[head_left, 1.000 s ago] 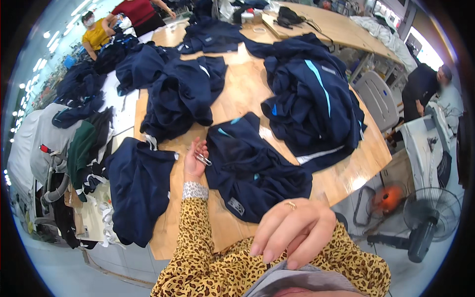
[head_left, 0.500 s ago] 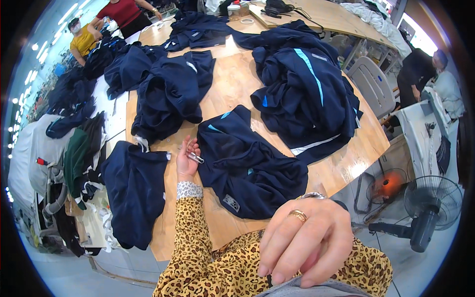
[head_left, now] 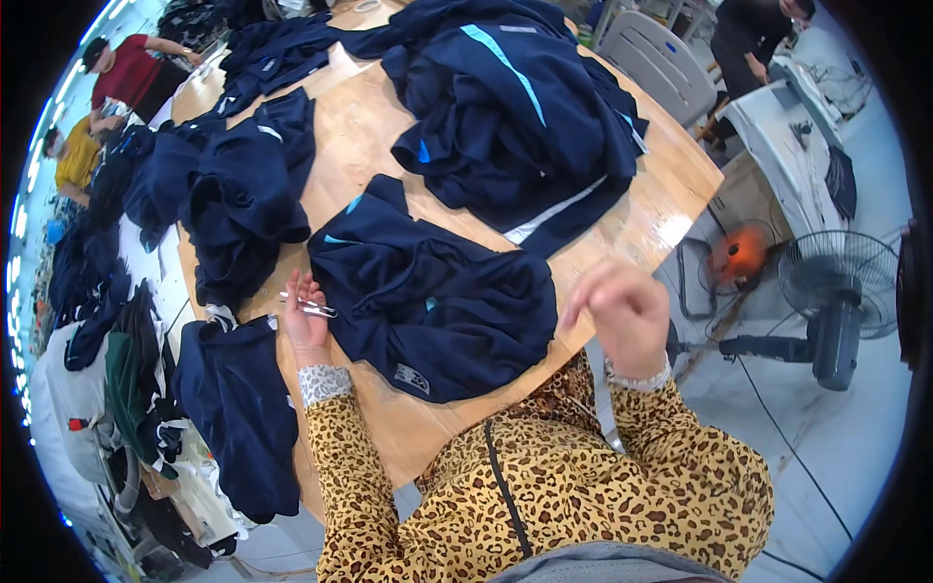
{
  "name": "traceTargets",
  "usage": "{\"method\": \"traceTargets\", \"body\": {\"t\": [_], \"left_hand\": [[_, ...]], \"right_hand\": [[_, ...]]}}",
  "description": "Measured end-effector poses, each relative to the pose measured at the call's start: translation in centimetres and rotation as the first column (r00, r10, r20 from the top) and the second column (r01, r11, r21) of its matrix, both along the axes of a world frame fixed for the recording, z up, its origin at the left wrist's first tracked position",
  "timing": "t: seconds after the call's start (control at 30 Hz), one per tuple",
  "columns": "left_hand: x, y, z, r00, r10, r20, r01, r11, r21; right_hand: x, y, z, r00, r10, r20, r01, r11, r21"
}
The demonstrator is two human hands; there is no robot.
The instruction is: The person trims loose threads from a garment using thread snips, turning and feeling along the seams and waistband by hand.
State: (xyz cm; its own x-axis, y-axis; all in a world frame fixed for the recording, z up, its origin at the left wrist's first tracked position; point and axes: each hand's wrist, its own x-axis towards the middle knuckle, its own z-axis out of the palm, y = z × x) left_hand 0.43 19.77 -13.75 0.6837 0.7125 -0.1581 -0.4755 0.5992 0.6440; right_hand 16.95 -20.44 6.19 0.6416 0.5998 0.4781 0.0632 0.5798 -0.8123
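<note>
My left hand rests palm up on the wooden table, fingers curled around small silver thread snips. Right beside it lies a dark navy garment with light-blue accents and a pale label near its lower edge. My right hand is raised near the table's right front edge, just off that garment. Its fingers are bent but smeared by motion, so what they hold, if anything, does not show. Another navy piece hangs over the front edge, left of my left forearm.
A large navy garment heap covers the far right of the table; another navy pile is at left. A black fan and a glowing orange round thing stand at right. Other people work at far left and far right.
My right hand has moved down and away from close to the camera, toward the table's edge. The view has turned, shifting the scene left and up. My left hand still holds the thread snips.
</note>
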Motion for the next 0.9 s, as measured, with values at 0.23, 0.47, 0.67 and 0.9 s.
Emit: {"method": "traceTargets", "body": {"t": [0.23, 0.47, 0.67, 0.9], "left_hand": [[3.8, -9.6, 10.5, 0.956, 0.064, -0.285, 0.058, 0.915, 0.4], [7.8, -18.7, 7.3, 0.797, 0.079, -0.599, 0.543, 0.343, 0.767], [7.8, -20.0, 3.5, 0.793, 0.276, -0.543, 0.492, 0.234, 0.838], [5.3, -18.5, 3.6, 0.765, 0.293, -0.574, 0.509, 0.271, 0.817]], "right_hand": [[1.5, -4.5, -10.2, 0.801, -0.459, -0.384, 0.239, 0.834, -0.498], [1.6, 0.9, -12.5, 0.865, -0.368, 0.342, 0.498, 0.715, -0.49], [4.4, 3.3, -17.2, 0.43, -0.093, 0.898, 0.747, 0.594, -0.297], [2.8, 0.7, -17.8, 0.949, -0.305, 0.075, 0.288, 0.747, -0.6]]}}
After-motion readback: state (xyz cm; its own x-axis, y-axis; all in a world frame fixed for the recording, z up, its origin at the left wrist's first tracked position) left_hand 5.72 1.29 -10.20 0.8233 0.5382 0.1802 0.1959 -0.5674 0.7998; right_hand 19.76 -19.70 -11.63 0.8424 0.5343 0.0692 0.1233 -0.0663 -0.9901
